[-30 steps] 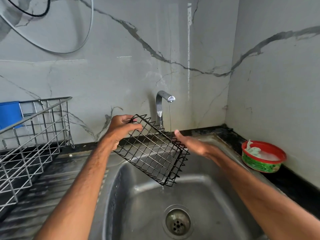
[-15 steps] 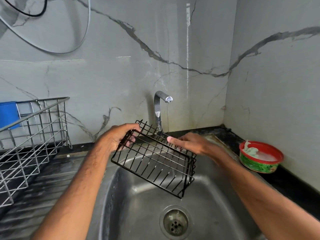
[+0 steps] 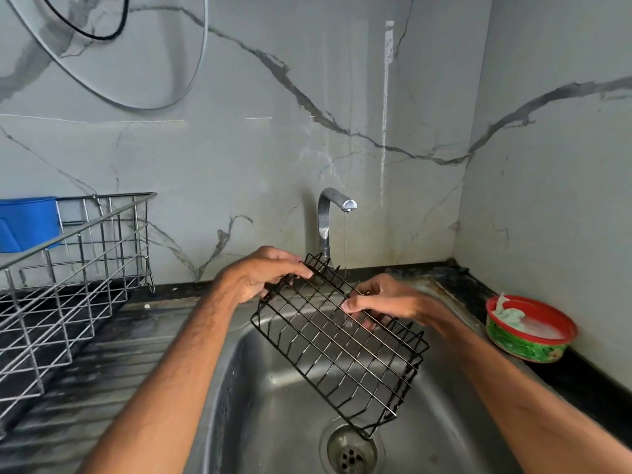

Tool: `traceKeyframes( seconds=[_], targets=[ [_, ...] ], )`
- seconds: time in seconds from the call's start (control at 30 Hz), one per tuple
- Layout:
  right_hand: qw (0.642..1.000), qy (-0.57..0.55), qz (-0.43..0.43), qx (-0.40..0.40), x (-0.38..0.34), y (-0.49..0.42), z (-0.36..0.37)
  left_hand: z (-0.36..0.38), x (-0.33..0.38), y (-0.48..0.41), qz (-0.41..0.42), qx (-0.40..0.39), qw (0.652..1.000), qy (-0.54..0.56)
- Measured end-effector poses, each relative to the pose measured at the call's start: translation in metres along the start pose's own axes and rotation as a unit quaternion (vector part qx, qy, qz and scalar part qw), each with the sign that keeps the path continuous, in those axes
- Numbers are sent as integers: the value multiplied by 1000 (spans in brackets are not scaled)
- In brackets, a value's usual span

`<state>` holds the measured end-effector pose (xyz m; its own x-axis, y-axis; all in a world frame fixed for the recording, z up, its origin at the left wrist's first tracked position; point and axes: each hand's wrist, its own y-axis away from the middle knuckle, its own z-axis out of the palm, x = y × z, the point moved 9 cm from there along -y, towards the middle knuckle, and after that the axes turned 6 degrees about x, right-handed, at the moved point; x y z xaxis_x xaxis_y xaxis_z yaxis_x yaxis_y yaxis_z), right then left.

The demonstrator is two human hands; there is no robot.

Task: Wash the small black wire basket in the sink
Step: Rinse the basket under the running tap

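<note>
The small black wire basket (image 3: pixel 342 350) hangs tilted over the steel sink (image 3: pixel 273 422), its low corner above the drain (image 3: pixel 352 453). My left hand (image 3: pixel 263 275) grips its upper left end with curled fingers. My right hand (image 3: pixel 383 301) pinches the wires near the top, thumb on the near face and fingers behind. A thin stream of water runs from the chrome tap (image 3: pixel 330 217) down onto the basket just beside my right thumb.
A steel wire dish rack (image 3: pixel 65 295) stands on the ribbed drainboard at the left, with a blue container (image 3: pixel 27 224) behind it. A red and green bowl (image 3: pixel 530 331) holding soapy water and a cloth sits on the dark counter at the right. Marble walls close the corner.
The basket has swung so its low end points further right and down toward the drain. My right hand went from flat against the basket to pinching its wires.
</note>
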<state>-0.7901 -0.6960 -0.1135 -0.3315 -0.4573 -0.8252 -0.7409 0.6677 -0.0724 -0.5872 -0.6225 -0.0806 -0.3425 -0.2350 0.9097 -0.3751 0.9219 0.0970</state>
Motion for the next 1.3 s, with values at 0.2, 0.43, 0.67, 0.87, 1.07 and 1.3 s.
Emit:
traceKeyframes(
  seconds=[0.2, 0.43, 0.67, 0.87, 1.07, 1.3],
  targets=[
    [999, -7, 35, 18, 22, 7, -16, 9, -1, -3, -16, 4, 1000, -4],
    [999, -17, 44, 24, 21, 4, -26, 7, -15, -9, -26, -34, 998, 51],
    [1000, 13, 23, 4, 1, 9, -24, 24, -18, 8, -16, -136, 990, -28],
    [999, 31, 13, -9, -8, 14, -27, 27, -16, 16, 6, -134, 990, -50],
    [994, 86, 31, 53, -17, 7, -51, 25, -14, 12, 1, -93, 995, -35],
    [962, 206, -35, 173, -48, 2, -89, 22, -17, 13, -54, -66, 996, 29]
  ],
)
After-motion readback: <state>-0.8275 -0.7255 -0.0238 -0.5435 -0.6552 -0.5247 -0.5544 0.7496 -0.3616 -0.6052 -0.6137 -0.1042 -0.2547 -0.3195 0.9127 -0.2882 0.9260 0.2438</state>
